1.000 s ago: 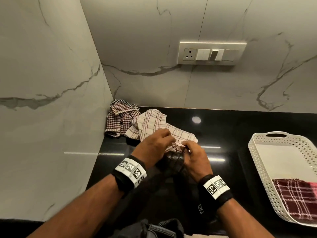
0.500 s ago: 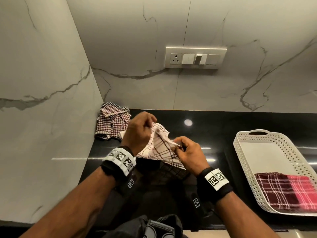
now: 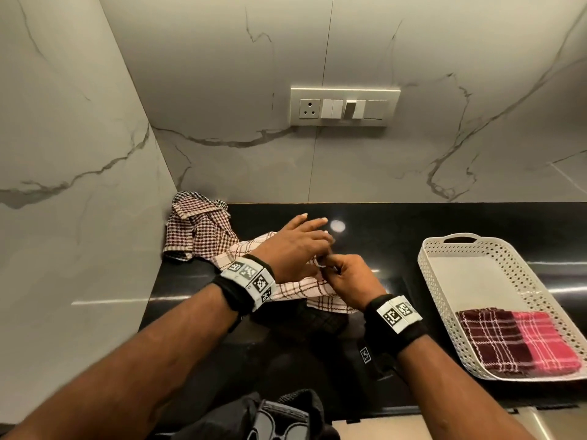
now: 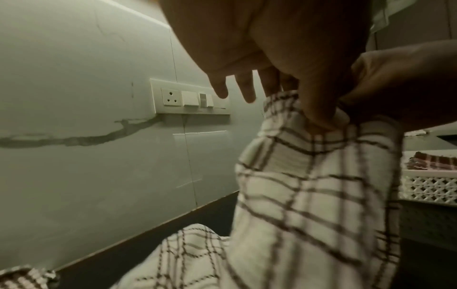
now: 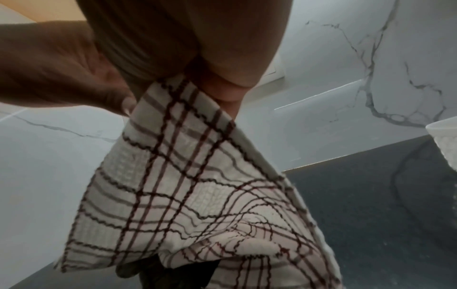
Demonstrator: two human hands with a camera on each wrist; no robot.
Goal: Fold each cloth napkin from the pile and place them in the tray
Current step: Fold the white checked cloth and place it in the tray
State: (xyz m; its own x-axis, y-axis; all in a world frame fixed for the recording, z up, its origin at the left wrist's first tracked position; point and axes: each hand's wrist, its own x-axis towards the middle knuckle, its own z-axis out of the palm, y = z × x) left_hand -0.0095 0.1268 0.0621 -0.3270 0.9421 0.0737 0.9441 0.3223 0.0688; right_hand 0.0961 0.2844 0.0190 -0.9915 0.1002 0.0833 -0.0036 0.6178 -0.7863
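Observation:
A white napkin with thin brown checks (image 3: 305,290) hangs between my hands over the black counter. My left hand (image 3: 301,246) reaches rightward with straight fingers while its thumb (image 4: 319,105) pinches the napkin's top hem (image 4: 309,195). My right hand (image 3: 346,277) pinches the same edge (image 5: 185,185) right beside it, so the two hands touch. The pile, a brown houndstooth napkin (image 3: 197,230), lies crumpled in the back left corner. The white perforated tray (image 3: 427,271) stands to the right and holds a folded maroon and pink checked cloth (image 3: 508,341) at its near end.
Marble walls close the left side and the back, with a switch plate (image 3: 344,106) on the back wall. The counter's front edge (image 3: 444,408) runs below my wrists. A dark strapped object (image 3: 276,417) sits at the bottom of the head view.
My left hand came down and to the right to meet my right hand, and its fingers straightened. The napkin, spread between the hands earlier, now hangs bunched under them.

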